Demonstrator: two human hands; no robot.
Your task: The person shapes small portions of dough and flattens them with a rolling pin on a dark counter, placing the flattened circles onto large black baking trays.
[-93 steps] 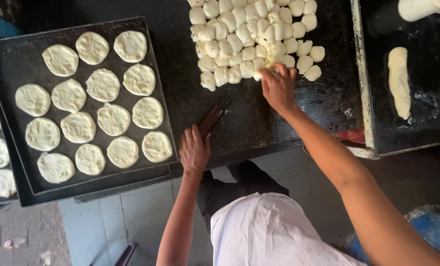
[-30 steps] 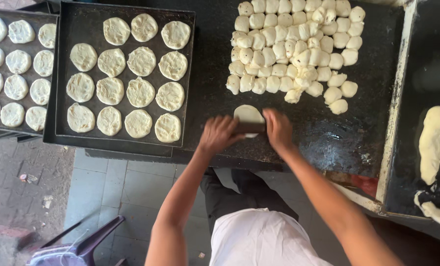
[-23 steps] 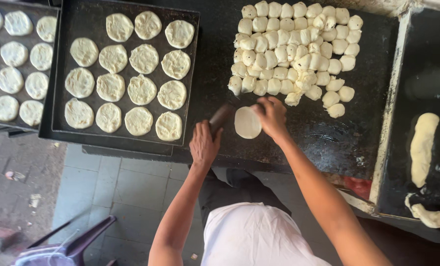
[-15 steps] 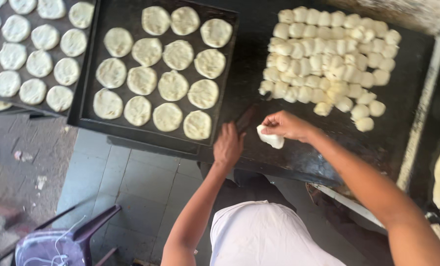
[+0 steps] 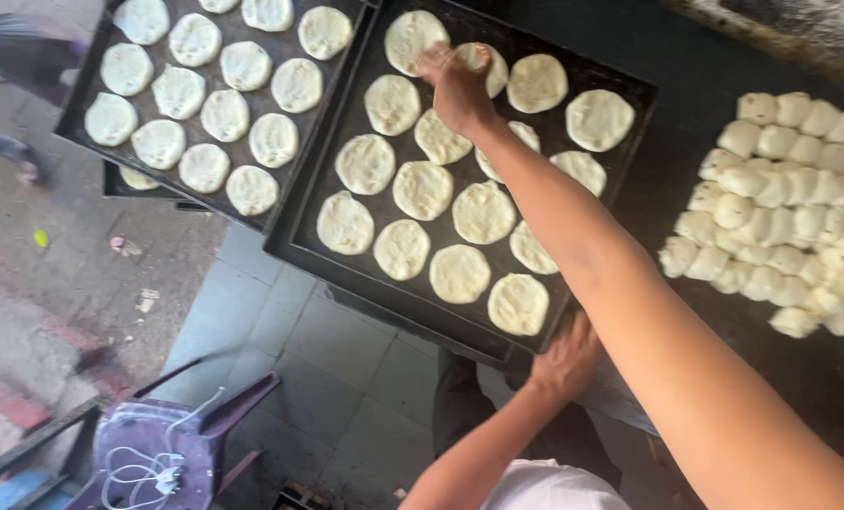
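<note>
My right hand [image 5: 458, 85] reaches across the black baking tray [image 5: 620, 85] and presses a flattened dough disc [image 5: 491, 64] down in its far row. Several pale dough discs [image 5: 424, 189] fill the rest of that tray. My left hand [image 5: 565, 359] rests on the tray's near edge at the dark worktop, its fingers curled over the rim; I cannot tell whether it grips it. A pile of small raw dough balls [image 5: 790, 203] lies on the dark worktop [image 5: 686, 132] to the right.
A second black tray [image 5: 77, 104] with several dough discs overlaps the first on the left. Below are a tiled floor [image 5: 289, 378] and a purple plastic chair [image 5: 171, 449] with white cable on its seat.
My right hand picked a flattened disc off the worktop and carried it left onto the tray. My left hand moved from the worktop to the tray's near edge. The view swung left.
</note>
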